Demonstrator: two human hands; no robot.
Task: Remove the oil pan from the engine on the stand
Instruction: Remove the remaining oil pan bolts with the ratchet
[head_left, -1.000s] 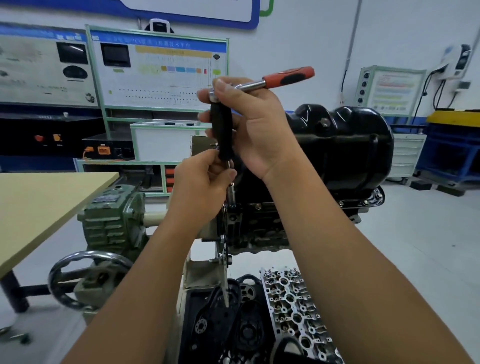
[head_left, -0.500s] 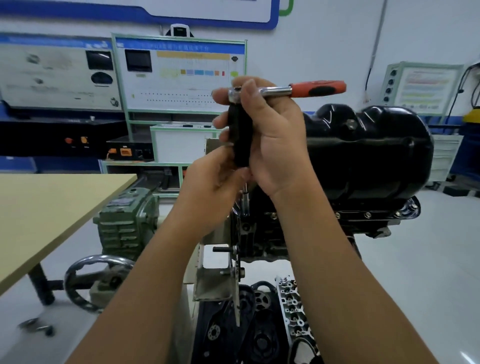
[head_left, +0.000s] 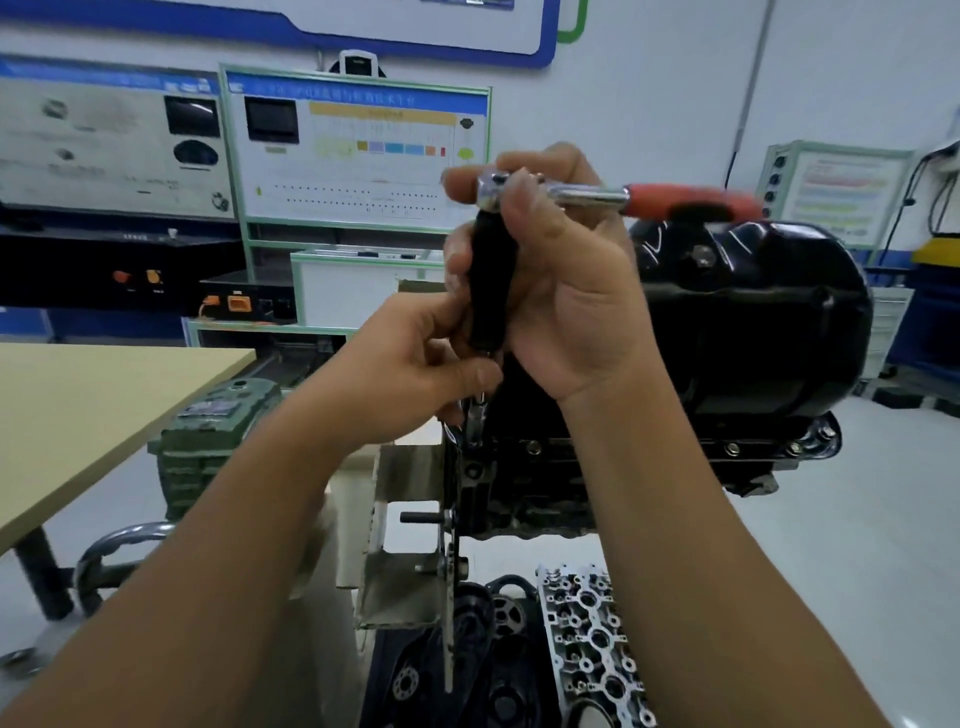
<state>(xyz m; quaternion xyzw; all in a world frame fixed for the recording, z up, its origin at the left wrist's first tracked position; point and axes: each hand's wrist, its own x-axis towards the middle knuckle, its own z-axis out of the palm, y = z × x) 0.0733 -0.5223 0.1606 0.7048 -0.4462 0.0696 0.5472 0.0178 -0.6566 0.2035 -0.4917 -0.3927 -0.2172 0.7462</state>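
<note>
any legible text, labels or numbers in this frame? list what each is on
Nothing here can be read.
Green-framed training board: blue header strip carries characters, too blurred to read.
Left wall panel: small print, blurred.
Right poster board: coloured lines of text, too small.
Gearbox nameplate: illegible.
Oil pan, ratchet: no markings visible.
</note>
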